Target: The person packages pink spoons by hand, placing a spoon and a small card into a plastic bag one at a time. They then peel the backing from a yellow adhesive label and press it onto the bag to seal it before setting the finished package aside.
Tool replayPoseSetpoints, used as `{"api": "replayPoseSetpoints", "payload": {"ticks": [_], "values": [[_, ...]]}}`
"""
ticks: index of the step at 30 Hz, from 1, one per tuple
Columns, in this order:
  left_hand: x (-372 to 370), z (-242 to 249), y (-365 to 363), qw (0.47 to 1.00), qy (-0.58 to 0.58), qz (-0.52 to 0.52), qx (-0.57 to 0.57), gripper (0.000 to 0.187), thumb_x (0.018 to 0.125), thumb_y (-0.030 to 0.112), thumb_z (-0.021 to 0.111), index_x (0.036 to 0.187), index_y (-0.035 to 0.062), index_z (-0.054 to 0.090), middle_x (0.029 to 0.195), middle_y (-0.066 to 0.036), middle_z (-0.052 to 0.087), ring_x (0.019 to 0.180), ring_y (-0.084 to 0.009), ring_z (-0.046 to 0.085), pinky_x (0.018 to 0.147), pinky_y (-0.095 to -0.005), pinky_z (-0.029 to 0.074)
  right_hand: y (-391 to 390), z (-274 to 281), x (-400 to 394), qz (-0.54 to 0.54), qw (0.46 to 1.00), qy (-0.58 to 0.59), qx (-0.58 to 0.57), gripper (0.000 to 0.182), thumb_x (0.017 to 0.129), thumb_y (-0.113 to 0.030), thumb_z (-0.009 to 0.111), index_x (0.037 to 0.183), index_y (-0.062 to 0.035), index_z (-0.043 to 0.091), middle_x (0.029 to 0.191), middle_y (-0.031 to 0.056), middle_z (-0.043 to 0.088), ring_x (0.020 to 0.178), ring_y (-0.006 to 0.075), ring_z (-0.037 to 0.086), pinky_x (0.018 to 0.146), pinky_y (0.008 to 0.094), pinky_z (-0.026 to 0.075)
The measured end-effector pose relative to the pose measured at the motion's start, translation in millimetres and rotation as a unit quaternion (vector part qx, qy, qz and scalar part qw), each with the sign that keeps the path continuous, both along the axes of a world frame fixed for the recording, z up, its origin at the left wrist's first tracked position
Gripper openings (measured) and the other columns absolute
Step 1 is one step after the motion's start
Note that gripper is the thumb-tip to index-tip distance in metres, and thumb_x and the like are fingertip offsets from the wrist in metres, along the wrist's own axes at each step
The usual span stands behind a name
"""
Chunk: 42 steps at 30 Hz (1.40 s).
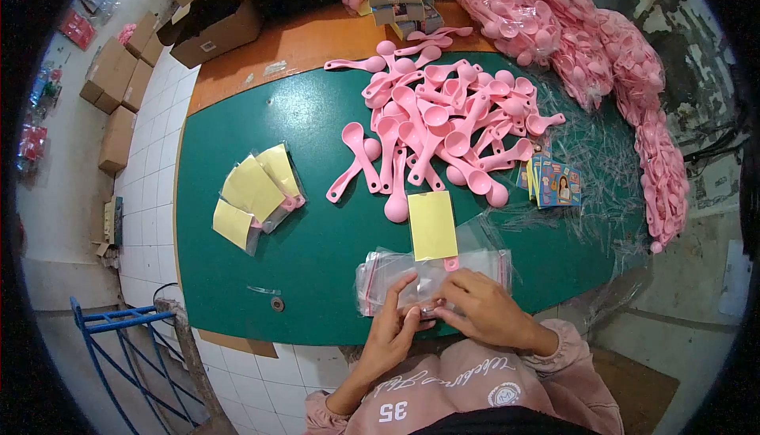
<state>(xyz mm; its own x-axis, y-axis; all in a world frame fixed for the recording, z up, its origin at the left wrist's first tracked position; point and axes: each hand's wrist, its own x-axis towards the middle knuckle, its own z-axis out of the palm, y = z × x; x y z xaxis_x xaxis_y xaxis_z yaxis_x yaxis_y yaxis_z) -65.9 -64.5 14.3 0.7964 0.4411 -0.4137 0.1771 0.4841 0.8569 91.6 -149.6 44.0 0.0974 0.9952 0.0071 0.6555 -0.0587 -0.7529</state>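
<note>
At the near edge of the green table, my left hand (389, 326) and my right hand (480, 308) come close together, fingertips pinching the bottom end of a clear plastic bag. A yellow card (433, 227) shows at the upper part of that bag, with a bit of a pink spoon (451, 263) below it. My left index finger points up along the plastic. Under my hands lies a stack of clear bags (380, 273) with a red strip along the side. Exactly how the fingers grip the bag's end is partly hidden.
Beyond my hands spreads a pile of pink spoons (435, 118). Filled bags with yellow cards (253, 188) lie left on the green table (237, 134). Printed cards (559, 182) and plastic strips (602, 221) are at right. Bulk bags of spoons (570, 31) line the far right edge.
</note>
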Motion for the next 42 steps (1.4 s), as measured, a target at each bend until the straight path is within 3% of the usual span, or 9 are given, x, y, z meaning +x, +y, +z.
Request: {"api": "replayPoseSetpoints", "payload": {"ticks": [9, 19, 27, 28, 29, 30, 31, 37, 42], "values": [[4.4, 9.1, -0.8, 0.969, 0.04, -0.031, 0.242, 0.05, 0.09, 0.008, 0.04, 0.135, 0.0062, 0.019, 0.083, -0.021, 0.062, 0.075, -0.0279, 0.062, 0.069, -0.0323, 0.044, 8.4, -4.2, -3.6, 0.013, 0.999, -0.017, 0.033, 0.018, 0.071, -0.011, 0.064, 0.082, -0.0028, 0.052, 0.082, 0.0119, 0.048, 0.078, 0.0288, 0.05, 0.071, 0.0374, 0.041], [17.0, 2.1, 12.1, 0.995, 0.044, -0.045, 0.079, 0.04, 0.09, 0.002, 0.041, 0.128, 0.0039, 0.031, 0.082, -0.006, 0.057, 0.075, -0.0116, 0.058, 0.07, -0.0239, 0.047, 2.3, 2.9, -0.3, 0.042, 0.997, -0.056, 0.042, 0.019, 0.072, -0.015, 0.065, 0.08, -0.0037, 0.051, 0.075, 0.0075, 0.047, 0.073, 0.0241, 0.049, 0.066, 0.0328, 0.035], [17.3, 1.2, 20.5, 0.999, -0.019, -0.013, 0.032, 0.025, 0.091, 0.004, 0.04, 0.114, -0.002, 0.047, 0.097, -0.011, 0.062, 0.083, -0.0096, 0.058, 0.071, -0.0222, 0.046, -53.9, 25.3, 148.5, 0.005, 0.934, 0.353, 0.044, 0.014, 0.073, -0.006, 0.066, 0.079, 0.0007, 0.057, 0.072, 0.007, 0.057, 0.069, 0.0181, 0.057, 0.064, 0.0298, 0.045], [16.2, -0.8, 21.4, 0.997, -0.008, -0.059, 0.055, 0.023, 0.092, 0.006, 0.04, 0.111, -0.002, 0.05, 0.098, -0.01, 0.062, 0.085, -0.0093, 0.057, 0.073, -0.0222, 0.046, -71.6, 28.2, 183.3, -0.137, 0.937, 0.321, -0.008, 0.023, 0.071, -0.003, 0.064, 0.091, 0.0021, 0.055, 0.082, 0.0123, 0.057, 0.078, 0.0241, 0.057, 0.07, 0.0325, 0.045], [17.2, -0.2, 20.6, 0.997, -0.011, -0.061, 0.056, 0.023, 0.092, 0.006, 0.04, 0.111, -0.002, 0.05, 0.098, -0.01, 0.062, 0.085, -0.0093, 0.057, 0.073, -0.0222, 0.046, -99.8, 11.2, 210.7, -0.258, 0.958, -0.124, -0.014, 0.03, 0.069, -0.001, 0.063, 0.097, 0.0021, 0.052, 0.088, 0.0151, 0.055, 0.083, 0.0278, 0.055, 0.074, 0.0338, 0.044], [19.9, 1.0, 19.7, 0.999, -0.008, -0.033, 0.038, 0.021, 0.091, 0.007, 0.041, 0.105, -0.0008, 0.055, 0.098, -0.008, 0.062, 0.082, -0.0079, 0.056, 0.07, -0.0199, 0.043, -112.8, -3.7, 230.2, -0.321, 0.775, -0.544, -0.015, 0.038, 0.067, 0.001, 0.062, 0.102, 0.0021, 0.05, 0.095, 0.0179, 0.054, 0.088, 0.0315, 0.053, 0.078, 0.0351, 0.043], [20.1, 2.7, 17.5, 1.0, 0.0, -0.003, 0.018, 0.021, 0.091, 0.008, 0.043, 0.099, 0.0004, 0.06, 0.098, -0.007, 0.063, 0.08, -0.0064, 0.055, 0.067, -0.0175, 0.041, -111.6, 2.3, 219.6, -0.319, 0.775, -0.545, -0.014, 0.038, 0.067, 0.001, 0.062, 0.102, 0.0021, 0.05, 0.095, 0.0179, 0.054, 0.088, 0.0315, 0.053, 0.078, 0.0351, 0.043], [30.9, 2.2, 8.2, 0.991, -0.085, 0.076, -0.075, 0.021, 0.092, 0.007, 0.039, 0.102, -0.0065, 0.052, 0.101, -0.017, 0.059, 0.094, -0.0194, 0.059, 0.08, -0.0281, 0.047, -26.0, 11.3, 58.7, -0.147, 0.987, -0.044, 0.046, 0.057, 0.056, -0.014, 0.078, 0.102, -0.0029, 0.046, 0.09, 0.0132, 0.046, 0.086, 0.03, 0.048, 0.078, 0.0354, 0.041], [15.3, -7.3, 10.7, 0.997, -0.065, 0.045, -0.018, 0.023, 0.092, 0.009, 0.04, 0.106, -0.0067, 0.048, 0.101, -0.018, 0.058, 0.095, -0.0238, 0.059, 0.082, -0.0316, 0.047, -5.8, -31.5, 9.8, -0.156, 0.981, -0.012, 0.116, 0.031, 0.067, -0.008, 0.071, 0.093, -0.0045, 0.055, 0.089, 0.0122, 0.045, 0.075, 0.0244, 0.052, 0.064, 0.0314, 0.046]]}}
